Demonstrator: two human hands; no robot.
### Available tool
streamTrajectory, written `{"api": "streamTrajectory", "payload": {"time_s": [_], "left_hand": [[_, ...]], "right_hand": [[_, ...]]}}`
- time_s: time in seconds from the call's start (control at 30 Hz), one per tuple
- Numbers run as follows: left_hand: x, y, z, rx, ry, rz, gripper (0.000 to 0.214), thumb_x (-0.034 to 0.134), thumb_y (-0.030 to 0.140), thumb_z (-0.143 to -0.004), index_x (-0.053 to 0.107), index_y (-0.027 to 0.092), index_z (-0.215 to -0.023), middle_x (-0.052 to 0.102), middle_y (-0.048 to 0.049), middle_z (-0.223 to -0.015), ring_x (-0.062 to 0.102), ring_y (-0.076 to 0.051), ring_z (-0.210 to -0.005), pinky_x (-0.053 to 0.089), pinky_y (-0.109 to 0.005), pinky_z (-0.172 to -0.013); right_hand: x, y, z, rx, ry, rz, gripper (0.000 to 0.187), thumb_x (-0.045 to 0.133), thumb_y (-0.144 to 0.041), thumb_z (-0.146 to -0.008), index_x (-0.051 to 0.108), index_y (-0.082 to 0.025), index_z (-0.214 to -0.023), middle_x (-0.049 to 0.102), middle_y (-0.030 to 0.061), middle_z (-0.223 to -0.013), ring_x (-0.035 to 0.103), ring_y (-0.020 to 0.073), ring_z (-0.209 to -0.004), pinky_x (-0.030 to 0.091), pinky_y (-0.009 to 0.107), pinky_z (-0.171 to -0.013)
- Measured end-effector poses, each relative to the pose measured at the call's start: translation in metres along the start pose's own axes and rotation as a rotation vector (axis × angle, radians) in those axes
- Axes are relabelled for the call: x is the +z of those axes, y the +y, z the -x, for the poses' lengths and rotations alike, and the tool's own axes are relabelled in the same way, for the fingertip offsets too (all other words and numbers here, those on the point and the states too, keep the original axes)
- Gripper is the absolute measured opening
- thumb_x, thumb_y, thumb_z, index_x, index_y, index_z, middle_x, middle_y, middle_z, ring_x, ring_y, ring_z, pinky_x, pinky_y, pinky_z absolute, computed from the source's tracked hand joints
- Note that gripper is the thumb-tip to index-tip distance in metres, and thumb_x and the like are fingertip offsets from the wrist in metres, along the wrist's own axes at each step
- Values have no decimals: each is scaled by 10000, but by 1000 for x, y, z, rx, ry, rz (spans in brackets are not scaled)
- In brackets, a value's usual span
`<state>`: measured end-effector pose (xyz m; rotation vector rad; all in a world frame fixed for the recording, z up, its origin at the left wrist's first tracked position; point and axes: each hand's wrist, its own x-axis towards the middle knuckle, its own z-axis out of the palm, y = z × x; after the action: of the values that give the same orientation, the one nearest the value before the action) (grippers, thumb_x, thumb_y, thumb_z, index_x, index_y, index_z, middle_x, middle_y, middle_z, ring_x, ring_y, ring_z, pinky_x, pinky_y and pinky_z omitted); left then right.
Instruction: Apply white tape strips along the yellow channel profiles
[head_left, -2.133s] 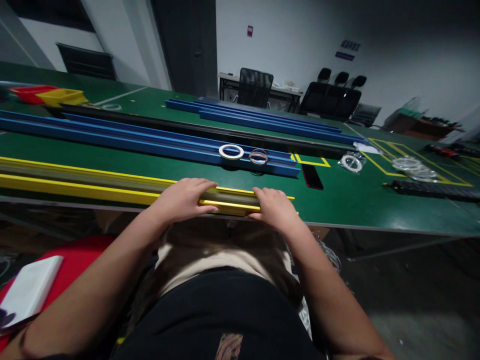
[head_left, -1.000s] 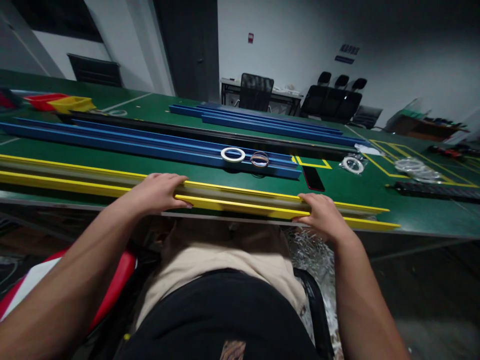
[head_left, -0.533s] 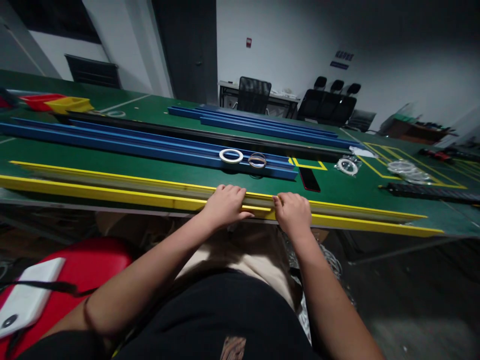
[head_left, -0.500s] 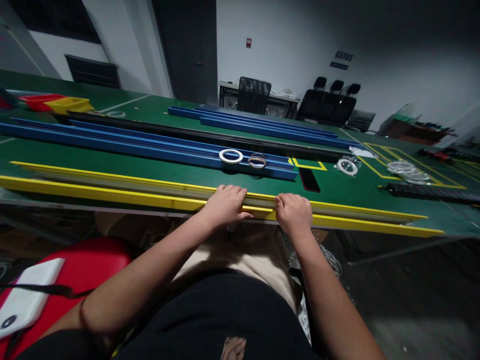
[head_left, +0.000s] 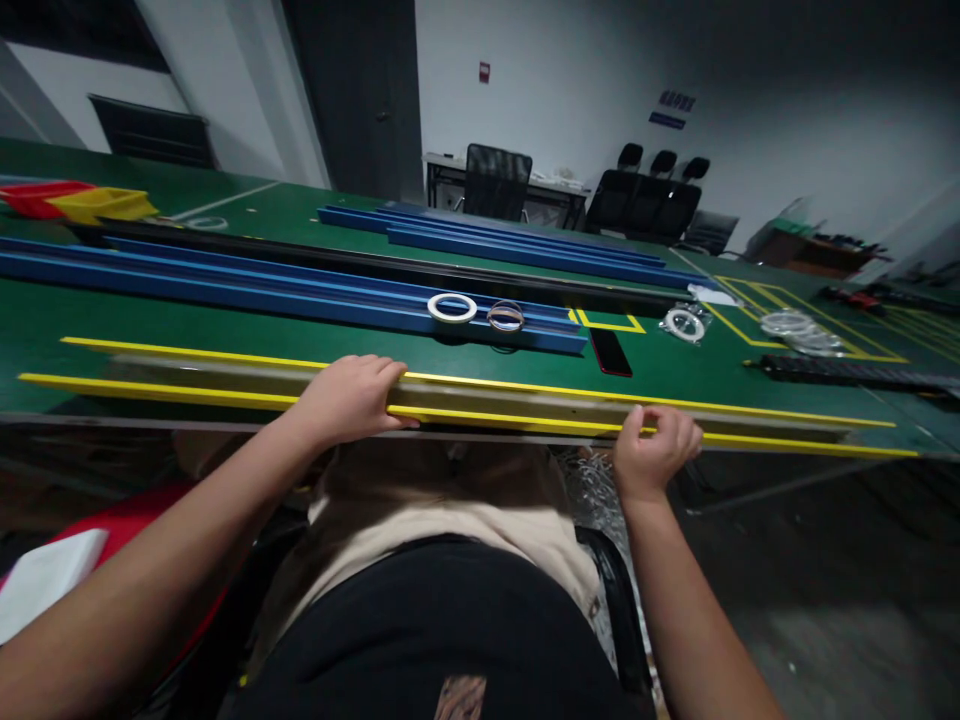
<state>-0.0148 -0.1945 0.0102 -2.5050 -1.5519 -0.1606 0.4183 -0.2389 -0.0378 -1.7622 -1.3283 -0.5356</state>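
Note:
A long yellow channel rail (head_left: 517, 400) lies along the near edge of the green table (head_left: 675, 385). My left hand (head_left: 349, 397) rests on top of it left of centre, fingers curled over its near lip. My right hand (head_left: 654, 452) is at the table's edge further right, fingers curled in a pinch on the rail's near yellow lip. Both forearms reach in from below.
Blue rails (head_left: 300, 290) lie behind the yellow one, with a white tape ring (head_left: 451, 306) and a brown ring (head_left: 506, 315) on them. A dark phone (head_left: 610, 352), bagged rings (head_left: 684, 323), a black strip (head_left: 855, 372) sit right. Red and yellow bins (head_left: 82, 200) far left.
The yellow rail has slid to the right along the table edge. My hands, side by side half a second ago, have moved apart, the right one dropping to the near lip.

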Motion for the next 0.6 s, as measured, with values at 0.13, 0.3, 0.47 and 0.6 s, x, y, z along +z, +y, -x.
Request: {"api": "streamTrajectory", "payload": {"time_s": [0.13, 0.3, 0.47, 0.6], "left_hand": [[4, 21, 11, 9, 158, 3, 621, 644, 606, -796, 633, 173, -1241, 709, -169, -1169, 639, -367, -1085, 443, -474, -927], [3, 31, 28, 35, 260, 13, 475, 601, 476, -853, 633, 204, -1242, 706, -150, -1193, 630, -361, -1094, 437, -497, -932], [-4, 38, 44, 85, 348, -33, 434, 577, 427, -888, 624, 206, -1260, 707, -135, -1244, 645, -352, -1083, 443, -498, -922], [-10, 49, 55, 102, 486, -49, 484, 610, 337, -862, 583, 241, -1336, 691, -113, -1311, 655, -335, -1129, 447, -477, -940]], "right_hand": [[-13, -21, 58, 419, -477, -442, 509, 439, -687, -933, 555, -227, -749, 617, 49, -699, 591, 215, -690, 484, 359, -679], [-22, -55, 71, 1031, -766, -1135, 648, 484, -801, -862, 585, -215, -1120, 707, 32, -829, 680, 170, -614, 517, 287, -541], [-45, -83, 50, 1149, -597, -1380, 545, 692, -641, -833, 595, -235, -1183, 726, 47, -1092, 731, 171, -826, 594, 301, -639], [-63, -110, 53, 1102, -401, -1434, 497, 705, -564, -850, 567, -254, -1212, 708, 45, -1152, 704, 200, -1060, 626, 401, -839]]}}
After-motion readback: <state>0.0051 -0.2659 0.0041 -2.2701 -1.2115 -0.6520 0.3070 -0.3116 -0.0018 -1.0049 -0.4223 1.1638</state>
